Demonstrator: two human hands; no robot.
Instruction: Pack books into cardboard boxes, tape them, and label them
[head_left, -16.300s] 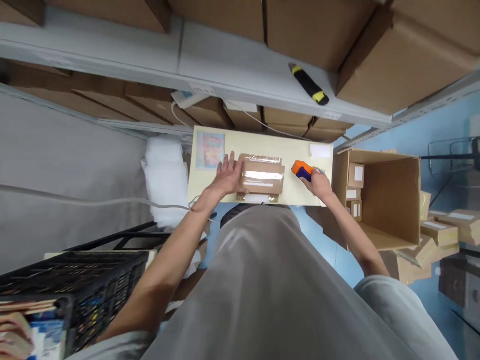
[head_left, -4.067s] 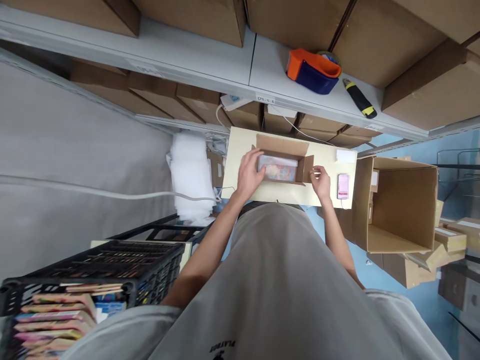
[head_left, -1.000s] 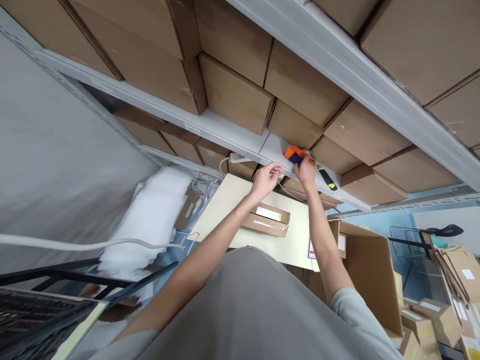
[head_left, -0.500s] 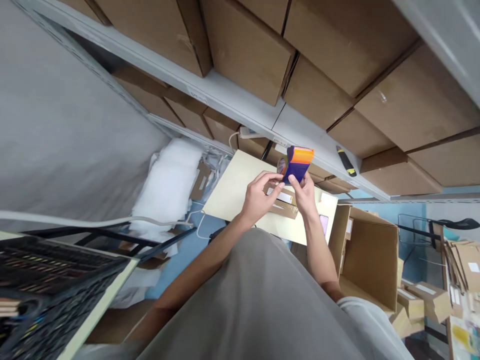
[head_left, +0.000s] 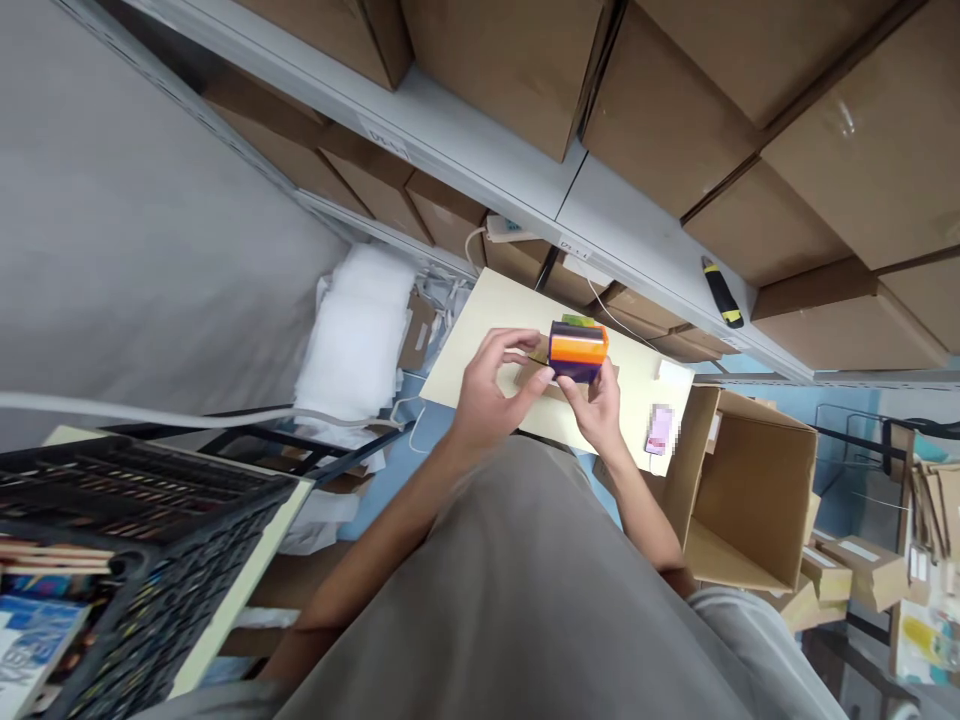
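An orange and dark purple packet (head_left: 577,349) is held up over a pale yellow table (head_left: 459,345). My right hand (head_left: 598,405) grips its lower right part, the thumb on the near face. Beside its left edge is my left hand (head_left: 499,385), fingers spread and curved, the thumb tip near the packet's lower left corner. A yellow-green piece (head_left: 577,320) shows behind the packet's top. Under the hands lies a cardboard parcel (head_left: 529,375), mostly hidden by them.
A phone (head_left: 661,430) lies at the table's right end, beside an open carton (head_left: 757,480). Above, a grey shelf (head_left: 637,225) holds cardboard boxes and a black-yellow cutter (head_left: 722,292). A black crate (head_left: 180,540) stands at left, near white wrapping (head_left: 356,340).
The packet has turned and come lower, so its orange band faces me more. My left hand has moved back from it, fingers spreading. The camera view has shifted slightly.
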